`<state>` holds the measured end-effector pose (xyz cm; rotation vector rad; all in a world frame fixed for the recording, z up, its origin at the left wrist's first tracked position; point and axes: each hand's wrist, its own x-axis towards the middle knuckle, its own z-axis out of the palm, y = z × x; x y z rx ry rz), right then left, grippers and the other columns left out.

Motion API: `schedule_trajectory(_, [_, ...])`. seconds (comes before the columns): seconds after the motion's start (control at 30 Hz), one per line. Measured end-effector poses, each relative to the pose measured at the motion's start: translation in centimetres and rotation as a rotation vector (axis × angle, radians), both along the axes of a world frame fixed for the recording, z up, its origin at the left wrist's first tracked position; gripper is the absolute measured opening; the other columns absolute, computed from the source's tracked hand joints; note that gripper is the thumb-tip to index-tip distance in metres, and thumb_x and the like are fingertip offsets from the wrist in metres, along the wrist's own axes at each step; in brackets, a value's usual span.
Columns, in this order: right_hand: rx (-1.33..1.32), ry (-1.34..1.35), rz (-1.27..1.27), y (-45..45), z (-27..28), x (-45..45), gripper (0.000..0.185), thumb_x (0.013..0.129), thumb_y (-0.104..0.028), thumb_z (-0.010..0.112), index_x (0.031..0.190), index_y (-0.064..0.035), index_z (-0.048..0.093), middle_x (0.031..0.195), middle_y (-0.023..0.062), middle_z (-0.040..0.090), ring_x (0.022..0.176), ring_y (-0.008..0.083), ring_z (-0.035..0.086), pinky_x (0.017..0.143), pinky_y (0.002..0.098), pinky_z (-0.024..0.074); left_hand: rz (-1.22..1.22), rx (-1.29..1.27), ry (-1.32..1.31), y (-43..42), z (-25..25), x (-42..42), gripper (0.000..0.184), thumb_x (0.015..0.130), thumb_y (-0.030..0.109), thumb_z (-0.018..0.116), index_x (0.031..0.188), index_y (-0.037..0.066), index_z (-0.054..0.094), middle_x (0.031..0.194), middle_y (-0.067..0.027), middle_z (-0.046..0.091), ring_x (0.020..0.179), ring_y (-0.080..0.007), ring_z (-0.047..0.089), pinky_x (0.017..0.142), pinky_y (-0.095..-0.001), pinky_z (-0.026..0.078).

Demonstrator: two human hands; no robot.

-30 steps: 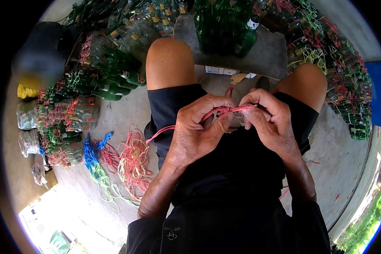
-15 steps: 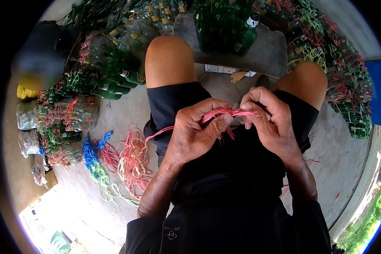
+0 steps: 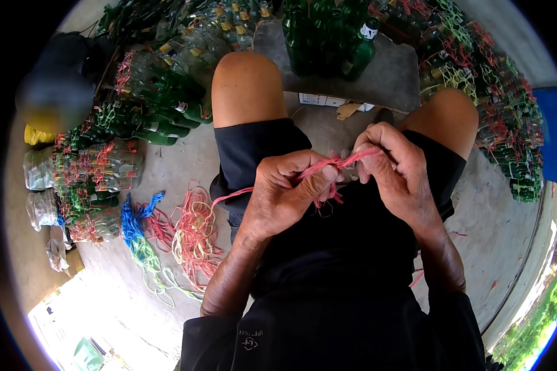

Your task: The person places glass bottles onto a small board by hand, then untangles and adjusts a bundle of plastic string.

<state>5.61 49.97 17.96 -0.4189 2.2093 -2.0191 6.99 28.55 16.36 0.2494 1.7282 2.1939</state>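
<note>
My left hand (image 3: 284, 191) is closed on a red cord (image 3: 337, 162), which is bunched or knotted between my two hands above my lap. Thumb and fingers of my right hand (image 3: 393, 173) pinch the same cord a little to the right. Short loose ends hang below the bunched part. From my left hand the cord runs left towards a tangled heap of red and yellowish cords (image 3: 196, 238) on the floor. Blue and pale green cords (image 3: 139, 226) lie beside that heap.
Green bottles (image 3: 331, 46) stand on a grey slab (image 3: 393, 77) beyond my knees. Bundles of corded bottles line the left (image 3: 114, 164) and right (image 3: 507, 123). A yellow bag (image 3: 38, 135) lies at the far left, and a blue panel (image 3: 554, 136) is at the far right.
The bunched part of the cord shows more openly between my hands. My right hand has shifted slightly, with its piece of cord now raised over the fingers.
</note>
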Motion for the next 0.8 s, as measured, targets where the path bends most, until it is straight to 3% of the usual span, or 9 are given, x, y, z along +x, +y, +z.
schedule_trajectory(0.17, [0.036,-0.076,-0.028,-0.2,0.9,-0.1,0.026,0.109,-0.023,0.059,0.105,0.0023,0.060,0.080,0.0025,0.057,0.068,0.0081,0.055,0.065,0.0243,0.0458,0.043,0.039,-0.011,0.2,0.2,0.3,0.023,0.104,0.019,0.067,0.096,-0.002,0.074,0.075,-0.0022,0.065,0.062,-0.0062,0.054,0.056,-0.0222,0.041])
schedule_trajectory(0.37, [0.053,-0.055,-0.015,-0.2,0.7,-0.3,0.025,0.109,-0.023,0.059,0.106,0.0020,0.060,0.081,0.0026,0.058,0.069,0.0081,0.056,0.064,0.0243,0.0456,0.040,0.026,-0.018,0.1,0.5,0.5,0.024,0.105,0.018,0.066,0.095,-0.002,0.073,0.074,-0.0018,0.065,0.060,-0.0060,0.052,0.055,-0.0222,0.039])
schedule_trajectory(0.57, [0.154,0.029,-0.065,0.1,0.6,-0.5,0.019,0.109,-0.014,0.055,0.112,0.0031,0.064,0.081,0.0022,0.059,0.072,0.0083,0.057,0.067,0.0251,0.0476,0.055,0.019,-0.036,-0.4,0.6,0.4,0.023,0.104,0.018,0.068,0.094,-0.001,0.073,0.072,0.0005,0.063,0.064,-0.0039,0.054,0.057,-0.0216,0.043])
schedule_trajectory(0.6, [0.127,0.047,-0.133,0.3,0.6,-0.6,0.016,0.107,-0.008,0.056,0.115,0.0019,0.064,0.082,-0.0006,0.058,0.069,0.0051,0.052,0.063,0.0235,0.0458,0.077,-0.003,-0.009,-0.3,0.4,0.5,0.022,0.104,0.017,0.068,0.094,-0.001,0.073,0.072,0.0008,0.063,0.065,-0.0036,0.054,0.058,-0.0215,0.043])
schedule_trajectory(0.63, [0.034,0.023,-0.203,0.4,0.6,-0.7,0.014,0.106,-0.008,0.057,0.107,0.0015,0.066,0.080,-0.0015,0.057,0.068,0.0032,0.049,0.062,0.0219,0.0427,0.099,-0.025,0.017,-0.3,0.4,0.6,0.021,0.104,0.017,0.068,0.094,-0.001,0.073,0.072,0.0011,0.063,0.065,-0.0033,0.054,0.058,-0.0214,0.042])
schedule_trajectory(0.7, [0.189,-0.058,-0.262,1.2,2.5,-0.2,0.015,0.104,-0.012,0.060,0.096,0.0001,0.067,0.072,-0.0032,0.055,0.064,0.0021,0.046,0.059,0.0213,0.0395,0.132,-0.088,0.065,-0.2,0.3,0.6,0.020,0.104,0.015,0.067,0.094,-0.001,0.073,0.072,0.0016,0.062,0.065,-0.0028,0.053,0.058,-0.0212,0.042])
schedule_trajectory(0.8, [0.177,0.060,-0.130,0.6,2.6,0.8,0.020,0.098,-0.013,0.069,0.084,-0.0006,0.063,0.062,-0.0039,0.052,0.058,0.0011,0.045,0.052,0.0223,0.0353,0.158,-0.150,0.087,0.2,0.4,0.7,0.017,0.104,0.012,0.068,0.095,-0.001,0.073,0.073,0.0019,0.062,0.066,-0.0025,0.052,0.058,-0.0214,0.042])
